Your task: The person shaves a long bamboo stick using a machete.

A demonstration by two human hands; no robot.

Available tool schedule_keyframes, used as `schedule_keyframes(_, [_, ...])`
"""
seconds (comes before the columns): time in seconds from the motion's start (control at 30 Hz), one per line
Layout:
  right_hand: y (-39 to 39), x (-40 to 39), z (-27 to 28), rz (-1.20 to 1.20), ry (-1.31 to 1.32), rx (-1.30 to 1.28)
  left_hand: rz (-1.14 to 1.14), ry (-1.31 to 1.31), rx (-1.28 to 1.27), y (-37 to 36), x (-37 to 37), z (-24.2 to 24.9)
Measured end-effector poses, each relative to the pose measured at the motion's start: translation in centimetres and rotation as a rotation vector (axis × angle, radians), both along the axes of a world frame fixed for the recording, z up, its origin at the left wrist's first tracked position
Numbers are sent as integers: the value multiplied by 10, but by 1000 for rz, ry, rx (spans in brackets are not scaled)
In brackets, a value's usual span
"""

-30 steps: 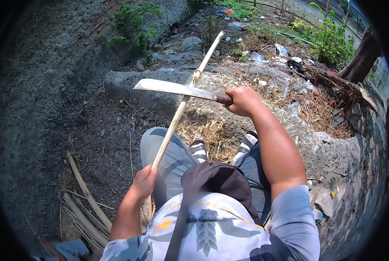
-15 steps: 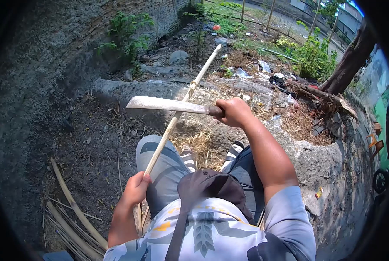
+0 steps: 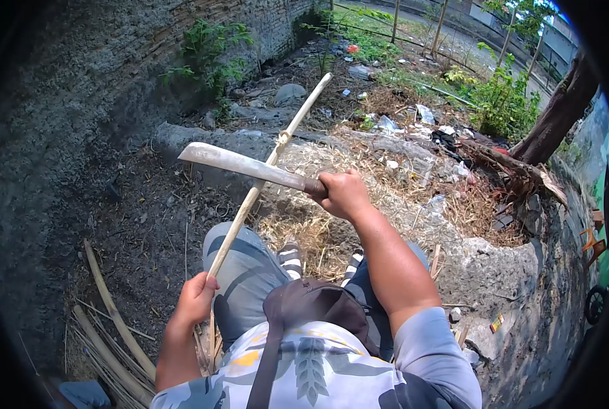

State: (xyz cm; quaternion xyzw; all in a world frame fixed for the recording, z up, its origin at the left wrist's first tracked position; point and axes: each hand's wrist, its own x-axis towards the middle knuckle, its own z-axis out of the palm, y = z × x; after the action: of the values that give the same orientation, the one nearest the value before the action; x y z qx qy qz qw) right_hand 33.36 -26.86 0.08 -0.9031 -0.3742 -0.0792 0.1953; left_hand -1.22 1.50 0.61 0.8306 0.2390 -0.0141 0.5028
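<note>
"two grips to inspect: findings?"

"left hand point(image 3: 196, 298): fingers wrapped firmly round the lower part of a pale stick point(image 3: 248, 204), thumb uppermost. right hand point(image 3: 342, 194): fist closed on the dark handle point(image 3: 314, 187) of a machete point(image 3: 239, 163)."

"position of the stick?"

"held off the ground point(image 3: 154, 225), slanting up and away to the right from the left hand, above the left thigh point(image 3: 250, 276). its far end is unsupported. the blade crosses over it, just nearer than a raised ring point(image 3: 283, 137), tip pointing left. whether the edge bites, i cannot tell."

"hazards?"

"three, in my judgement. first, a blade skidding along the stick toward the body could reach the left hand or the thigh; an edge set too flat, or too hard a pull, would cause it. second, the ring could catch the edge and kick it aside, should the blade ride up to it. third, the stick could twist or whip under load, since one hand alone steadies it, at the lower part."

"surroundings?"

"long curved strips point(image 3: 113, 317) lie at the near left corner of the ground, well apart from the blade. a stone ledge point(image 3: 195, 140) runs across beyond the blade tip, apart from it as far as the view shows."
</note>
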Motion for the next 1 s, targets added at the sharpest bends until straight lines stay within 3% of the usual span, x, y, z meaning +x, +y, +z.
schedule_keyframes(0.13, [-6,16,-11,-22,-61,21,43,100,96,-19,3,31])
schedule_keyframes(0.37, [-25,16,9,6,179,131,49,58,195,-35,13,27])
schedule_keyframes(0.57, [-42,13,15,-15,61,154,-23,38,275,-40,16,39])
schedule_keyframes(0.77, [-57,15,11,-7,-151,145,-23,5,230,-40,9,37])
schedule_keyframes(0.83, [-63,23,6,-110,-133,156,-29,-10,241,-40,5,33])
schedule_keyframes(0.87, [-64,24,3,-234,25,161,28,127,120,-41,2,41])
schedule_keyframes(1.0, [-58,14,8,-215,39,129,-1,78,122,-22,0,14])
